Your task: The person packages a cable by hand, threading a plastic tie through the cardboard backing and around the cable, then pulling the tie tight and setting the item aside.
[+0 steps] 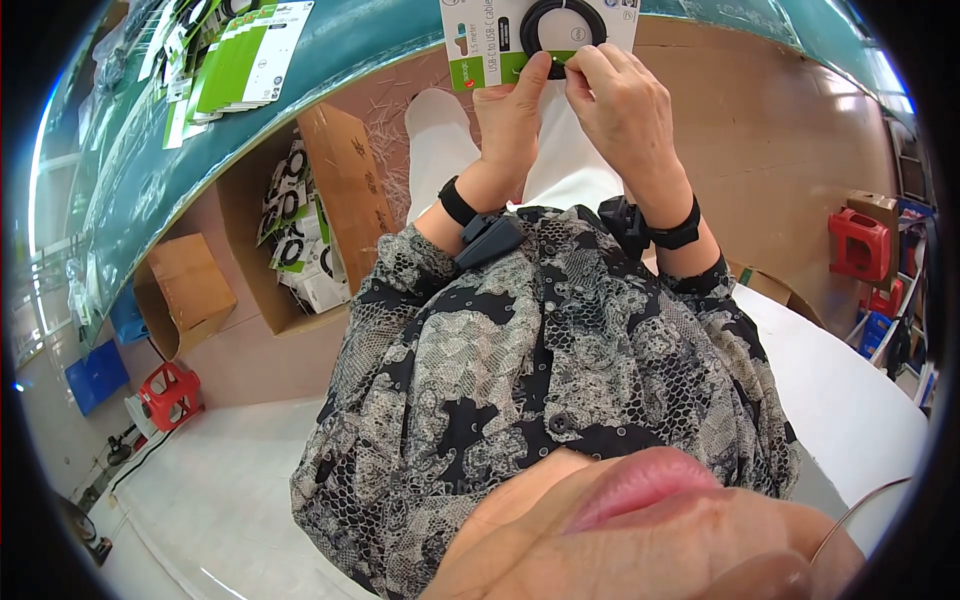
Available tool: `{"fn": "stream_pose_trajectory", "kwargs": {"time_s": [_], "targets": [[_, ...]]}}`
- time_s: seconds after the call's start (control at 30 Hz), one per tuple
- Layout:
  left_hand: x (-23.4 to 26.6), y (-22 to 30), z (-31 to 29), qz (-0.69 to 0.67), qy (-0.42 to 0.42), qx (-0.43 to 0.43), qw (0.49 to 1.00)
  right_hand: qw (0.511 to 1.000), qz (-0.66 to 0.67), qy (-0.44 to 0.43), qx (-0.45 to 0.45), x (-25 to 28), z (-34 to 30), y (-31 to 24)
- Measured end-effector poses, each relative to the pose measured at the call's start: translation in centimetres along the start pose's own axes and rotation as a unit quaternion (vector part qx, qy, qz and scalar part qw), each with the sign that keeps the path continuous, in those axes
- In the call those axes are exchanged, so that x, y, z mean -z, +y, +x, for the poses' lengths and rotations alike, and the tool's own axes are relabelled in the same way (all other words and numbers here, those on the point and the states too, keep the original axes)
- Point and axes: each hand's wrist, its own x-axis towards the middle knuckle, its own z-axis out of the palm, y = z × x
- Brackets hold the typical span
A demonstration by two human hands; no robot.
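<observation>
A white and green packaging card [475,40] with a coiled black cable [532,28] on its front is at the top middle, over the edge of the green table. My left hand [508,118] is closed on the card's lower edge, its thumb pressed near the bottom of the coil. Close beside it, my right hand [628,108] has its fingers drawn together in a pinch at the coil's lower side. A small bit of green shows between the two hands; what the right fingertips hold is too small to make out.
Flat green and white cards [240,65] lie fanned on the table [350,45] at the upper left. Below stands an open carton [345,165] of carded cables [292,215]. A smaller carton [190,290] and red stools [172,395] are farther left; another red stool [858,245] is at right.
</observation>
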Motion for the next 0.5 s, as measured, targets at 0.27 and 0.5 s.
{"fn": "stream_pose_trajectory", "kwargs": {"time_s": [0.27,0.5], "targets": [[0.2,0.1,-0.24,0.083,-0.033,-0.059,0.994,1.0,0.014,-0.007,-0.011,-0.01,-0.01,0.12],[0.04,-0.15,-0.37,0.067,-0.049,-0.071,0.994,1.0,0.003,-0.008,-0.011,-0.44,-0.26,0.19]]}}
